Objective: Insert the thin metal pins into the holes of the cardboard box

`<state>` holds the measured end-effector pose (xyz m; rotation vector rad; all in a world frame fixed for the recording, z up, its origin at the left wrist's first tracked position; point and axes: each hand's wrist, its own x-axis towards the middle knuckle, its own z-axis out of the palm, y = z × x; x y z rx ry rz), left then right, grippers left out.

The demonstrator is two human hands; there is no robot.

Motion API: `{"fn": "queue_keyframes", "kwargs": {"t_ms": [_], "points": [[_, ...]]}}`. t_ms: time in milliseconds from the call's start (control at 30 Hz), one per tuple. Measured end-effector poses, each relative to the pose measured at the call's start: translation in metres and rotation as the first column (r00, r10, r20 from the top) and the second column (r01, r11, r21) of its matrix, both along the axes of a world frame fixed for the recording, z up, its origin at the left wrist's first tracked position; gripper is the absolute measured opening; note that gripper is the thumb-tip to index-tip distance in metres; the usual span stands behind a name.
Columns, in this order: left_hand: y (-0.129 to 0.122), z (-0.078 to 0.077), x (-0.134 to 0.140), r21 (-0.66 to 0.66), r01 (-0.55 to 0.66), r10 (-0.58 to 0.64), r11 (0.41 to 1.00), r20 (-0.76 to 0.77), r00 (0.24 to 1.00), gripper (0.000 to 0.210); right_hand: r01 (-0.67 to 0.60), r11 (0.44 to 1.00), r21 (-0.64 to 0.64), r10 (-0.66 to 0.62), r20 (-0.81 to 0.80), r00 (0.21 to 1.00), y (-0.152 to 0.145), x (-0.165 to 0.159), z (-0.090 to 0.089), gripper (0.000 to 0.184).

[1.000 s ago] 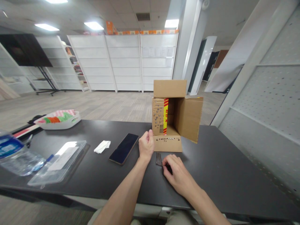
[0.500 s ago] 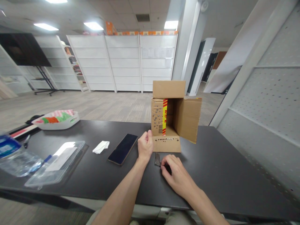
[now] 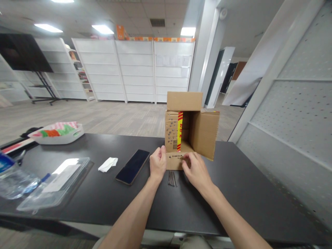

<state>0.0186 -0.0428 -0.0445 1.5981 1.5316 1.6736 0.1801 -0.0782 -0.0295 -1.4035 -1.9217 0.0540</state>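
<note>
An open cardboard box (image 3: 209,135) stands on its side, its opening towards me. Several round metal heads dot its left flap, and a row of dark holes runs along the lower flap (image 3: 172,164). My left hand (image 3: 157,162) is a fist at the box's lower left edge, thumb up; what it grips is hidden. My right hand (image 3: 195,169) is closed in a pinch at the right part of the lower flap, fingertips against the row of holes; I cannot make out what is between them. Several thin metal screws or nails (image 3: 172,178) lie side by side below the flap.
Left of my hands lie a phone (image 3: 132,167), a crumpled white tissue (image 3: 108,164) and a clear plastic case (image 3: 55,186). A water bottle (image 3: 15,180) lies at the far left. Behind it is a white tray (image 3: 58,139) with colourful cloth. A perforated panel (image 3: 290,138) rises on the right.
My right hand has moved up and away from the screws or nails to the lower flap of the box. My left hand stays at the box's edge. The view has shifted slightly.
</note>
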Motion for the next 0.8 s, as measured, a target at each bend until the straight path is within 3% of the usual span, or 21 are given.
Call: {"fn": "queue_keyframes", "kwargs": {"t_ms": [267, 800], "points": [[0.001, -0.001, 0.000, -0.006, -0.006, 0.006, 1.000, -0.015, 1.000, 0.043, 0.143, 0.982, 0.125, -0.159, 0.130, 0.979, 0.018, -0.006, -0.008, 0.009], [0.001, -0.003, 0.001, -0.004, -0.017, 0.017, 1.000, -0.025, 1.000, 0.043, 0.168, 0.973, 0.161, -0.188, 0.121, 0.975, 0.020, -0.008, -0.016, 0.008]]}}
